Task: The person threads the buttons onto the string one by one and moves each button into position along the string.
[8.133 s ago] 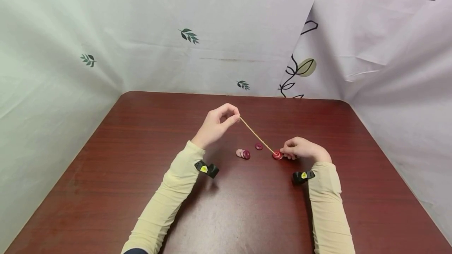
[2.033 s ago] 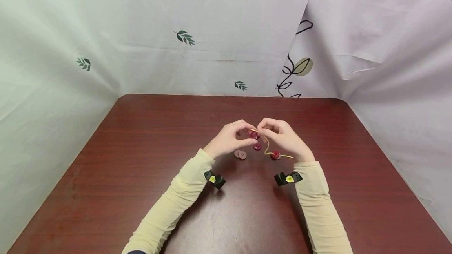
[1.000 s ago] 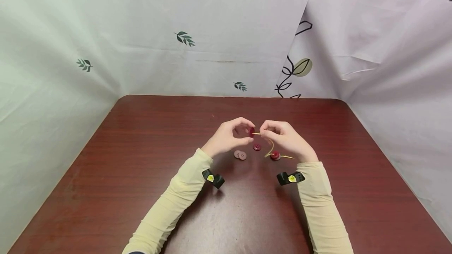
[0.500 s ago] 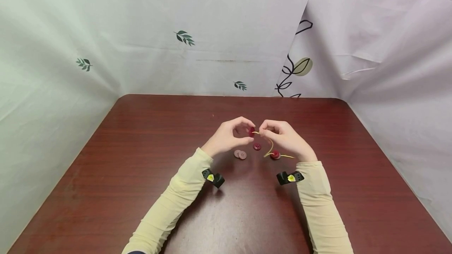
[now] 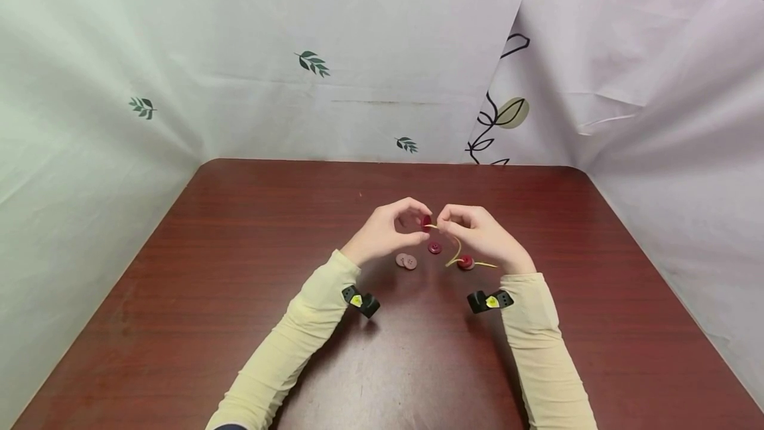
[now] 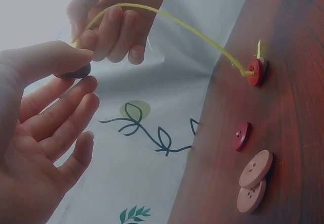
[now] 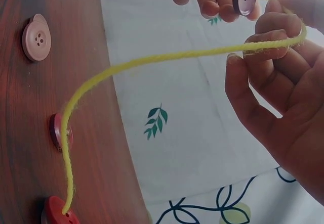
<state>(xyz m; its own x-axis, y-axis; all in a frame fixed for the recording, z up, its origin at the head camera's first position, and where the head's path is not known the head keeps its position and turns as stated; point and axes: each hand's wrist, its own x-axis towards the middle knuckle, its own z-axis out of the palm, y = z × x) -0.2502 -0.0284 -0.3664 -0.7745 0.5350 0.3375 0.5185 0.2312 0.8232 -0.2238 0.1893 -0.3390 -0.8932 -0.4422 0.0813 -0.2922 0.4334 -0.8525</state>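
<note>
Above the table, my left hand (image 5: 382, 231) pinches a dark red button (image 7: 245, 0) on edge between thumb and fingers. Close on its right, my right hand (image 5: 483, 231) pinches yellow string (image 7: 152, 59) near its end. In the right wrist view the string's tip reaches a hole in the held button. From the right hand the string sags to a red button (image 6: 255, 72) on the table, passing through it and a paler button beneath. A short tail sticks out on the far side.
On the brown table (image 5: 382, 363), a small maroon button (image 5: 435, 248) lies below the hands. Two overlapping pink buttons (image 5: 407, 262) lie left of it. A pale patterned cloth (image 5: 370, 71) hangs behind the table.
Earlier the left hand pulled the string taut while the right was at the red button. Since then the left has picked the dark red button off the pink ones; the last half second shows little movement.
</note>
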